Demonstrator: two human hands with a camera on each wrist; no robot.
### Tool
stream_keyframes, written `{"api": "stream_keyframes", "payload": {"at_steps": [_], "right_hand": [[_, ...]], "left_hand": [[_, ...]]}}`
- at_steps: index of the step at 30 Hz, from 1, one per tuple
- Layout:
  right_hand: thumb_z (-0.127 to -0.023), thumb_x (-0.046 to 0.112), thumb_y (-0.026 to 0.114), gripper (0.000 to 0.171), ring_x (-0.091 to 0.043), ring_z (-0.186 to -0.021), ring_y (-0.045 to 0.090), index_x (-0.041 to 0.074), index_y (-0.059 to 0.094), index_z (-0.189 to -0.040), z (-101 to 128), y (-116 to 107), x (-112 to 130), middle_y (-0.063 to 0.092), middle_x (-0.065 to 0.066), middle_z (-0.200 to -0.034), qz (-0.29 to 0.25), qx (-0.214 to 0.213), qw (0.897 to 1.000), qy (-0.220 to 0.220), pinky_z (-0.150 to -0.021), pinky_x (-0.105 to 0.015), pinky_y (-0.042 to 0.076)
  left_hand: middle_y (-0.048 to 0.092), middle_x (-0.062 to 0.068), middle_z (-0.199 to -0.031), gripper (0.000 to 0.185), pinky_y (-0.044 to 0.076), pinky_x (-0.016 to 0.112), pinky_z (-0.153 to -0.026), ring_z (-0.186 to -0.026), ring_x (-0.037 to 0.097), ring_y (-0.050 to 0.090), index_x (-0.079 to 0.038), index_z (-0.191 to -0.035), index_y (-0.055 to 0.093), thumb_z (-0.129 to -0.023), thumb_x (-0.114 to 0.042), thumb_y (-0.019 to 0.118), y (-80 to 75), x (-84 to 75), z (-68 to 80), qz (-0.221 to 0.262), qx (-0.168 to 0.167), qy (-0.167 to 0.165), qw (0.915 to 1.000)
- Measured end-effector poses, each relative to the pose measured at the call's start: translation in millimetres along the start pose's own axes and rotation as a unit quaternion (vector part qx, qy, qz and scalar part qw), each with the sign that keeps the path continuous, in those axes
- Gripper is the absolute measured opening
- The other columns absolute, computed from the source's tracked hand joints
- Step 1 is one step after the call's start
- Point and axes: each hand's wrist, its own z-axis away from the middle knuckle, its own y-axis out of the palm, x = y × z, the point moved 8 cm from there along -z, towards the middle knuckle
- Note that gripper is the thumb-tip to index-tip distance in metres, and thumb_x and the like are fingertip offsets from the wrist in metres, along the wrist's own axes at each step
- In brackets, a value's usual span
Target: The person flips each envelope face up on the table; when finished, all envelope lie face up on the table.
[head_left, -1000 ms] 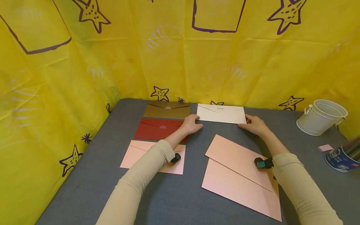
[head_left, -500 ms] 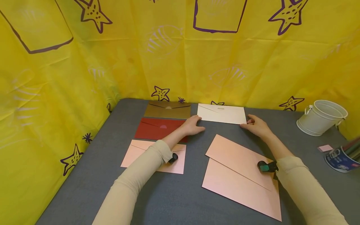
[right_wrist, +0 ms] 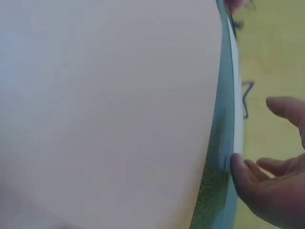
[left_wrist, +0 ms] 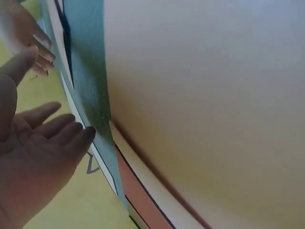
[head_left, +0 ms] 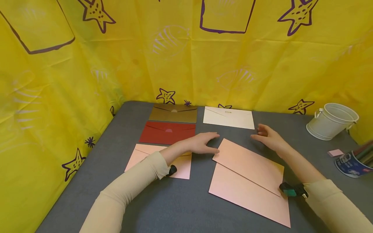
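A cream envelope [head_left: 228,117] lies flat at the back of the grey table [head_left: 180,200], with no hand on it. My left hand [head_left: 204,143] hovers with straight fingers beside the left corner of a large pink envelope [head_left: 250,181]; whether it touches it I cannot tell. My right hand [head_left: 268,137] floats open above that envelope's far edge, holding nothing. In the left wrist view the left hand [left_wrist: 38,157] shows an open palm. The right hand [right_wrist: 271,191] has relaxed fingers in the right wrist view.
A gold envelope [head_left: 173,113], a dark red envelope [head_left: 167,132] and a small pink envelope [head_left: 140,158] lie in a column on the left. A white bucket [head_left: 332,121], a pink note pad [head_left: 335,152] and a blue pen cup [head_left: 351,163] stand at the right. Yellow cloth walls the table.
Both hands have let go of the cream envelope and pulled back toward me, to the large pink envelope. The cream envelope stays at the back.
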Motion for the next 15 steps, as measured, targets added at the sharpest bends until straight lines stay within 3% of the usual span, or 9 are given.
{"api": "stream_keyframes", "payload": {"at_steps": [6, 11, 15], "right_hand": [[-0.095, 0.039, 0.063, 0.084, -0.051, -0.136, 0.025, -0.005, 0.019, -0.152, 37.2, 13.7, 7.3, 0.023, -0.031, -0.152, 0.051, 0.025, 0.997, -0.053, -0.104, -0.066, 0.027], [-0.093, 0.032, 0.066, 0.075, -0.052, -0.133, 0.028, -0.004, 0.030, -0.148, 67.0, 20.1, 13.6, 0.028, -0.030, -0.148, 0.092, 0.037, 0.988, -0.114, -0.100, -0.070, 0.028], [-0.089, 0.035, 0.071, 0.079, -0.053, -0.134, 0.024, -0.001, 0.032, -0.148, 85.8, 24.3, 10.0, 0.026, -0.028, -0.150, 0.130, 0.048, 0.981, -0.134, -0.096, -0.075, 0.025]], "left_hand": [[0.020, 0.010, -0.160, 0.084, 0.016, 0.031, -0.117, -0.147, 0.021, 0.018, -0.005, -0.154, 0.026, -0.091, -0.044, 0.067, 21.0, -14.3, 7.2, -0.029, 0.058, 0.056, 0.9963], [0.017, 0.008, -0.161, 0.089, 0.016, 0.029, -0.117, -0.147, 0.019, 0.017, -0.007, -0.155, 0.023, -0.089, -0.048, 0.067, 28.0, -16.0, 10.6, -0.074, 0.070, 0.060, 0.9930], [0.016, 0.006, -0.162, 0.089, 0.018, 0.030, -0.116, -0.147, 0.018, 0.018, -0.009, -0.155, 0.023, -0.089, -0.051, 0.065, 28.5, -16.9, 11.3, -0.095, 0.067, 0.056, 0.9917]]}}
